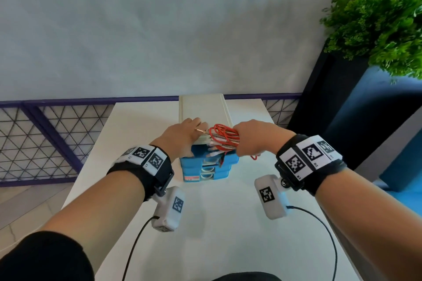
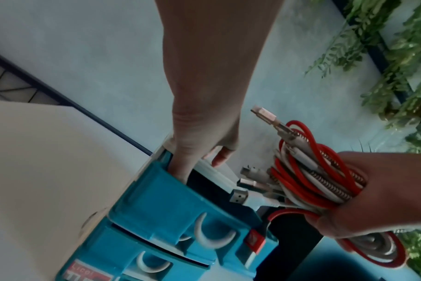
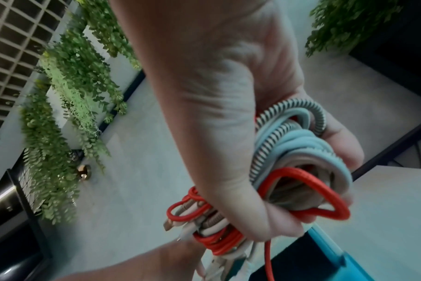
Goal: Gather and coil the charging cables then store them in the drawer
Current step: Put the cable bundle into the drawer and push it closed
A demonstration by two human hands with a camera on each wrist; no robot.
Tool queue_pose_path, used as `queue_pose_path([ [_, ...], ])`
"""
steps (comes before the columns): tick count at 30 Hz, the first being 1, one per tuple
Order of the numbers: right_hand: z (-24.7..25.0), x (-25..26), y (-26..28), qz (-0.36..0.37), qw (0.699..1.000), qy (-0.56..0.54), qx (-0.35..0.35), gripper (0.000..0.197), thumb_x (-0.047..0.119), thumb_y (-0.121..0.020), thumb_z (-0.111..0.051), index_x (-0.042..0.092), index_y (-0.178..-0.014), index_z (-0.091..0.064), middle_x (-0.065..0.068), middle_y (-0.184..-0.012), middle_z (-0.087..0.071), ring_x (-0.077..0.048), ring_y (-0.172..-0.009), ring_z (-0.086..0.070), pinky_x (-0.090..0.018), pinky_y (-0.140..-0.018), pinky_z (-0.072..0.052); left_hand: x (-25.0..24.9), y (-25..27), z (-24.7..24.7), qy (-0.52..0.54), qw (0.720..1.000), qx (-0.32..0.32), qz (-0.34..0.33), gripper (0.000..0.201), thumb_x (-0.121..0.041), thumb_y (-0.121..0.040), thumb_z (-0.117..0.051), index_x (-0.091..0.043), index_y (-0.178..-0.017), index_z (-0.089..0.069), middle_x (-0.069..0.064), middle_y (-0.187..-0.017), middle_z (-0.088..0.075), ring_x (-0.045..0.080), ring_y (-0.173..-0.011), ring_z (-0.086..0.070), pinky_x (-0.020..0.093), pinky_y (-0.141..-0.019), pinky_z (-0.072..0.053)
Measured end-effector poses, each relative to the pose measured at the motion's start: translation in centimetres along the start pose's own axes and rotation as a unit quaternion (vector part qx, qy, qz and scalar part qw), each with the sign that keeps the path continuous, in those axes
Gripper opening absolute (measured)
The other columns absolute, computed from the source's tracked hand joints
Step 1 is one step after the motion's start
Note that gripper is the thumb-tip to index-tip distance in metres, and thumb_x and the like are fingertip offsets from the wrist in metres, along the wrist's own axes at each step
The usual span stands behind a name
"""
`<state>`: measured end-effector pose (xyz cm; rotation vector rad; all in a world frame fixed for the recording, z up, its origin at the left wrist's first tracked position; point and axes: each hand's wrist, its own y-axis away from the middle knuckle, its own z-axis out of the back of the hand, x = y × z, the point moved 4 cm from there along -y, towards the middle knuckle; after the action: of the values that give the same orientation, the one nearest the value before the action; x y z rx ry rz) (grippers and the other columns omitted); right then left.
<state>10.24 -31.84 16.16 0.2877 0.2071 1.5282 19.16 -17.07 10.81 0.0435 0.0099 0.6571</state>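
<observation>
Nearest the viewer, two forearms reach forward over a white table, each wrist wearing a black band with printed square markers and a small white camera unit hanging below.

The right hand has its fingers and thumb curled tightly round a bundle of coiled cables: red, white, pale blue and striped braided strands, looped together. In the right wrist view the loops bulge out on both sides of the fist, and a single red strand hangs free below it. Several metal plugs stick out of the bundle toward the left hand. The bundle is held in the air just above the open top drawer.

The left hand rests on the drawer unit. In the left wrist view, its fingers reach down inside the left end of the pulled-out top drawer, against the blue front wall; the thumb lies on the unit's white top edge. How far those fingers bend is hidden by the drawer wall.

The unit has a cream casing and blue drawer fronts with white curved handles; the lower drawers are closed.

Behind the table stand a purple-framed mesh railing, a pale wall and, at right, a leafy green plant in a dark planter.
</observation>
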Motion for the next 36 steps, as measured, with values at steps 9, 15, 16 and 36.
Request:
queue_pose_path([
  [9, 0.9, -0.7, -0.2, -0.072, 0.993, -0.07, -0.062, 0.015, 0.026, -0.076, -0.058, 0.018, -0.087, -0.051, 0.0, -0.073, -0.06, -0.016, -0.062, -0.058, -0.027, -0.056, -0.045, 1.0, 1.5, -2.5, 0.109, 0.991, 0.072, -0.017, 0.119, -0.049, -0.056, -0.082, -0.018, -0.147, -0.013, 0.005, -0.153, -0.009, 0.022, -0.145, 0.002, 0.047, -0.118, -0.015],
  [15, -1.8, 1.8, 1.1, -0.095, 0.994, 0.061, -0.004, 0.014, 0.022, -0.082, -0.052, 0.013, -0.094, -0.054, 0.001, -0.074, -0.055, -0.018, -0.068, -0.056, -0.03, -0.065, -0.046, 0.6, 2.4, -2.4, 0.241, 0.964, 0.108, 0.02, 0.15, -0.049, -0.049, -0.088, -0.033, -0.141, 0.029, -0.008, -0.157, 0.02, 0.019, -0.143, 0.026, 0.049, -0.119, -0.001],
  [16, -2.4, 2.1, 1.4, -0.097, 0.991, 0.095, 0.017, 0.013, 0.023, -0.084, -0.052, 0.013, -0.093, -0.052, 0.002, -0.073, -0.051, -0.018, -0.069, -0.054, -0.03, -0.066, -0.044, 0.5, 2.5, -2.1, 0.254, 0.96, 0.114, 0.025, 0.152, -0.047, -0.049, -0.089, -0.034, -0.14, 0.032, -0.007, -0.157, 0.024, 0.017, -0.142, 0.028, 0.049, -0.118, 0.0],
  [36, -6.2, 7.3, -3.2, -0.125, 0.984, 0.121, 0.04, 0.026, 0.019, -0.089, -0.052, 0.011, -0.113, -0.06, 0.0, -0.107, -0.066, -0.019, -0.094, -0.066, -0.029, -0.076, -0.054, 1.2, 2.7, -0.7, 0.257, 0.966, 0.027, 0.001, 0.027, -0.024, -0.092, -0.057, -0.023, -0.116, -0.068, 0.009, -0.158, -0.019, 0.017, -0.148, -0.008, 0.038, -0.118, -0.017],
])
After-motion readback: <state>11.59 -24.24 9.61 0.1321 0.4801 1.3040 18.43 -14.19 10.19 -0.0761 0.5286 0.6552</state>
